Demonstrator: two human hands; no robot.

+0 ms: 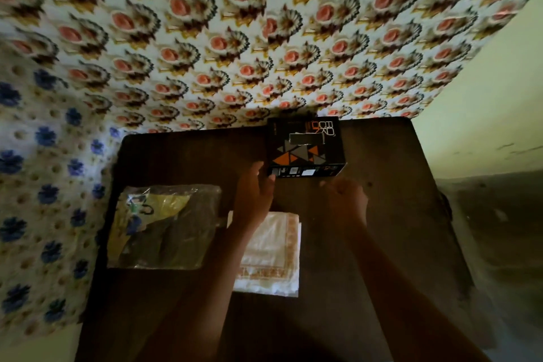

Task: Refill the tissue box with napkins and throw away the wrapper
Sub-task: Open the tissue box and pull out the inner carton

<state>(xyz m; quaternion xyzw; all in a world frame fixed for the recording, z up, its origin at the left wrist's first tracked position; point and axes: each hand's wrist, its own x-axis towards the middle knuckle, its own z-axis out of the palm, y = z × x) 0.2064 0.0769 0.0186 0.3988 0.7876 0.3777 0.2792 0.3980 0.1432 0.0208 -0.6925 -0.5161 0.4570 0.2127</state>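
A black tissue box (pixel 305 147) with orange and grey triangles stands at the far edge of a dark wooden table (pixel 396 214). My left hand (pixel 255 194) touches the box's near left corner with its fingertips, fingers apart. My right hand (pixel 346 200) hovers just below the box's near right side, fingers curled, holding nothing. A stack of white napkins (pixel 273 256) with an orange border lies on the table below my hands, partly covered by my left forearm. The clear and yellow plastic wrapper (pixel 164 226) lies flat to the left of the napkins.
A flower-patterned cloth (pixel 264 38) hangs behind the table. A cloth with blue flowers (pixel 44 185) lies to the left. A pale wall (pixel 484 97) and a dim floor (pixel 499 229) are to the right.
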